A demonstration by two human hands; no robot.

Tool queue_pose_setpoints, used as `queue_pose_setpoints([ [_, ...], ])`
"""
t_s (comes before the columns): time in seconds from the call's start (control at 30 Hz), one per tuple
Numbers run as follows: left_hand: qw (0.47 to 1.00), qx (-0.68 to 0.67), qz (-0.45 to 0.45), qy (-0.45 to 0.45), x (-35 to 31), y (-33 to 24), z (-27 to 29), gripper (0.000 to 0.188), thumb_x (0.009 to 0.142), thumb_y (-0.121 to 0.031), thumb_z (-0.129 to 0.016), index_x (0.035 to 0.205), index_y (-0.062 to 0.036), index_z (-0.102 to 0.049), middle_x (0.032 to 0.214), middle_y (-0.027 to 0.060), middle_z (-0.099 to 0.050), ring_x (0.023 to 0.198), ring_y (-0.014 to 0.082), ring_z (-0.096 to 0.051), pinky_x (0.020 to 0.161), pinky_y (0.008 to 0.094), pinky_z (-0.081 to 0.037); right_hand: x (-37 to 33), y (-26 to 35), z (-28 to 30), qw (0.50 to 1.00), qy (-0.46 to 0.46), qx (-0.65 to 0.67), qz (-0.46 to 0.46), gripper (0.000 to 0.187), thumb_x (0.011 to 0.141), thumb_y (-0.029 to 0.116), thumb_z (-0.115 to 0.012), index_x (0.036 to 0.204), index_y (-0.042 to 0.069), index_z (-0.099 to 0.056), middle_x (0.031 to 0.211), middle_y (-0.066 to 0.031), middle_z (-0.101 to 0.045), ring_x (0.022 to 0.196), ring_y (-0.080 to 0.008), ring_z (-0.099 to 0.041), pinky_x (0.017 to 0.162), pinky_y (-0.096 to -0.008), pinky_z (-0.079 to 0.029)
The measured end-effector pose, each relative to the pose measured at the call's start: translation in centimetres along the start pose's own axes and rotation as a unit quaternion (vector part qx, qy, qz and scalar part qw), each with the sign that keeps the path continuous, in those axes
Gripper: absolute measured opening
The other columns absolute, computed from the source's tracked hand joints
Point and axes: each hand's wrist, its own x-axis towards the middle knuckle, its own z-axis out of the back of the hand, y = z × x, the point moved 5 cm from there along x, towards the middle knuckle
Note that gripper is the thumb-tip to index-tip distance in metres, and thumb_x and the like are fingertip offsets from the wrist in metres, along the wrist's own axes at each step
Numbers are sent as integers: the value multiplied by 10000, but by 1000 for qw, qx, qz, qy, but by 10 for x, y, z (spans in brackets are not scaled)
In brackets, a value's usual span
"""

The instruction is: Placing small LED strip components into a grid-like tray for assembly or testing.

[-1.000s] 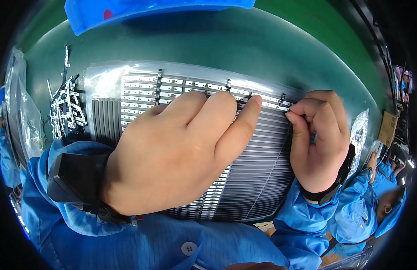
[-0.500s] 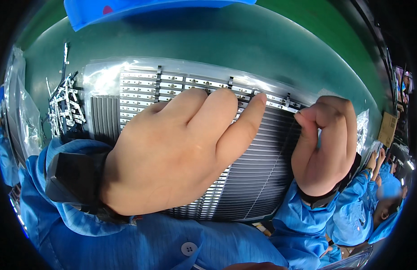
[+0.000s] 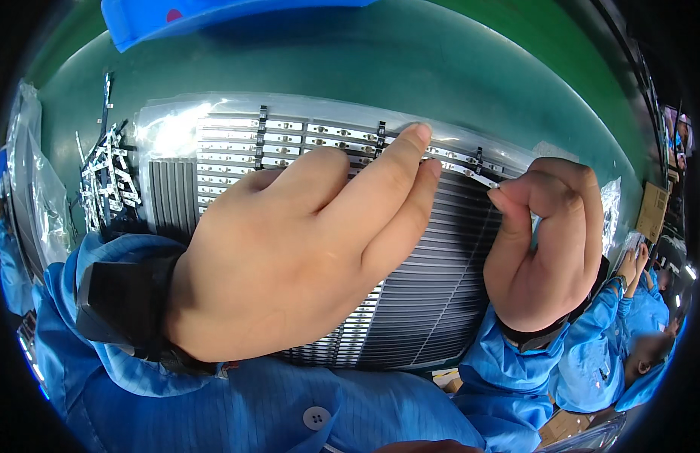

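Observation:
Rows of thin silvery metal strips [image 3: 285, 127] with small cut-outs lie across a dark ribbed panel [image 3: 410, 325]. My left hand [image 3: 282, 257] rests over the panel, palm down, hiding its middle. Two of its fingers stretch to the right, their tips at the upper rows of strips, and the other fingers bend. My right hand [image 3: 546, 241] pinches the right end of one strip [image 3: 474, 175] between thumb and forefinger. That end slants away from the neighbouring rows. Short black crosspieces [image 3: 381, 132] stand across the strips.
Clear plastic sheeting [image 3: 157, 124] lies under the panel. A tangled heap of loose strips [image 3: 112, 185] sits on the green table [image 3: 440, 83] at left. Beyond the panel is a blue bin [image 3: 236, 15]. A co-worker in a blue sleeve [image 3: 591, 355] works at right, near a cardboard box [image 3: 651, 208].
A second finger of my left hand has straightened toward the upper right. My right hand has shifted slightly left, and the pinched strip's end now stands farther apart from the row above.

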Motion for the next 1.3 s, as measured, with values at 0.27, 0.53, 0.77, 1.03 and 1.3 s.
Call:
queue_pose_setpoints([
  [0.27,1000,-7,-5,-5,-3,2,0,524,698,1,-661,1217,-39,-730,1343,121,-662,665,178,-552,592,267,-517,-1,-8,0,999,17,23,-24,139,818,-74,-723,885,-53,-603,856,-160,-638,750,-287,-629,697,-326,-506],
  [0.53,999,10,-1,31,-1,2,0,639,668,-16,-675,1292,-141,-723,1345,102,-650,682,179,-561,580,259,-524,-5,-18,-4,997,47,54,-35,149,823,-92,-724,887,-39,-601,885,-141,-631,753,-251,-616,685,-311,-496],
  [0.77,998,-15,18,58,4,3,-3,725,640,-29,-686,1352,-166,-699,1357,87,-641,716,185,-578,594,266,-536,-8,-26,-7,993,72,67,-70,145,834,-117,-707,886,-36,-599,882,-123,-615,742,-212,-601,677,-288,-484],
  [1.03,996,-8,26,80,6,3,0,767,617,-54,-698,1371,-192,-690,1377,79,-627,746,192,-602,610,272,-548,-6,-30,-5,987,90,114,-71,130,840,-125,-693,890,-38,-611,879,-118,-609,733,-190,-572,660,-272,-452],
  [1.3,996,-6,25,89,3,3,2,755,638,-49,-686,1382,-181,-680,1383,98,-622,772,205,-628,638,285,-566,-10,-39,1,978,83,175,-74,147,863,-158,-634,967,-57,-657,902,-137,-620,769,-183,-577,685,-262,-436],
])
